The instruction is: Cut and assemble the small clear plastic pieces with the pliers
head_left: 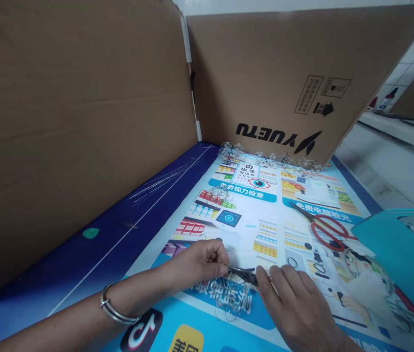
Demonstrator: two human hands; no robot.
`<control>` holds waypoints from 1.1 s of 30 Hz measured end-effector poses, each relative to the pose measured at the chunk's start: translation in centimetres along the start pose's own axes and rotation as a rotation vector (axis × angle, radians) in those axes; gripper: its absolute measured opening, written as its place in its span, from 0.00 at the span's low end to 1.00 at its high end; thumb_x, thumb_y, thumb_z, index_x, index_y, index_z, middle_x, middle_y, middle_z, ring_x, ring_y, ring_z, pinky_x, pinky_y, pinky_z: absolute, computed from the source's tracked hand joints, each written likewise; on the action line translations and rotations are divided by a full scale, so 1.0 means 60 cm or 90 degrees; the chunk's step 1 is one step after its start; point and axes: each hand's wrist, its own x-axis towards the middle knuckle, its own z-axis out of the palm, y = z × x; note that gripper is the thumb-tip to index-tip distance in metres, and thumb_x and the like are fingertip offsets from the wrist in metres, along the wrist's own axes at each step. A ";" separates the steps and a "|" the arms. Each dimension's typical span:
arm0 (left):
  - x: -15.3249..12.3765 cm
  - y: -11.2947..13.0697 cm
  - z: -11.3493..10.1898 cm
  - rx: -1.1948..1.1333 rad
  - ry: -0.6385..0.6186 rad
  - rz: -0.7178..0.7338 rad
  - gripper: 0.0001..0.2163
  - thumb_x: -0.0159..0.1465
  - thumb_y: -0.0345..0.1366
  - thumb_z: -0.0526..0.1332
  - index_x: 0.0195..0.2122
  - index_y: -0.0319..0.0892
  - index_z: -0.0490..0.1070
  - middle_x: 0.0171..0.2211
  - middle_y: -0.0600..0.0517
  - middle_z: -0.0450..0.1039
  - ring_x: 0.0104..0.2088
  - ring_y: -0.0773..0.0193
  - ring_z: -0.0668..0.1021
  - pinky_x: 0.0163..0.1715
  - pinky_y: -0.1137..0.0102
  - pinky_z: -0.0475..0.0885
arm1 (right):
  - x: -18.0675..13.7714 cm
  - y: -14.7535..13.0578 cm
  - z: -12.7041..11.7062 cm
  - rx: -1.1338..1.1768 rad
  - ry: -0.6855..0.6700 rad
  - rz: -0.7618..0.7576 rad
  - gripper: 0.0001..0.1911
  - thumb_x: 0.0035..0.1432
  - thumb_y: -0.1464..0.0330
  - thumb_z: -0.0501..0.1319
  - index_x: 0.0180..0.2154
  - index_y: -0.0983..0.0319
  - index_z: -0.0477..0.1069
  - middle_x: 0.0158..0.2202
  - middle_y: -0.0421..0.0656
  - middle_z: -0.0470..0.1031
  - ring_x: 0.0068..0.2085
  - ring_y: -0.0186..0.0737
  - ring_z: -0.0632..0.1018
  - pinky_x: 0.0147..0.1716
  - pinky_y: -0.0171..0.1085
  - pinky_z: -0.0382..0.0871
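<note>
My right hand (298,303) is wrapped round the handles of a pair of pliers (243,275), whose dark jaws point left. Close to the jaw tips, my left hand (209,261) pinches what looks like a piece of thin wire between thumb and forefinger; most of it is hidden by the fingers. Just below both hands, a loose tangle of bent silvery wire pieces (231,298) lies on the printed sheet (243,230). Whether the pinched piece joins that tangle I cannot tell.
Scissors (330,232) with red handles lie at the right, beside a turquoise container (398,254). More wire (405,313) lies at the lower right. Cardboard walls (273,73) stand behind and at the left. Wire pieces (273,160) line the back wall's foot; another small pile (219,195) lies nearer.
</note>
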 end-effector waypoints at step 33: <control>0.001 -0.007 0.000 0.134 0.008 0.045 0.02 0.55 0.31 0.59 0.29 0.40 0.65 0.25 0.56 0.63 0.24 0.72 0.64 0.24 0.76 0.59 | 0.015 0.018 0.007 0.303 -0.126 0.162 0.09 0.58 0.67 0.54 0.41 0.60 0.68 0.33 0.44 0.69 0.37 0.39 0.69 0.34 0.37 0.63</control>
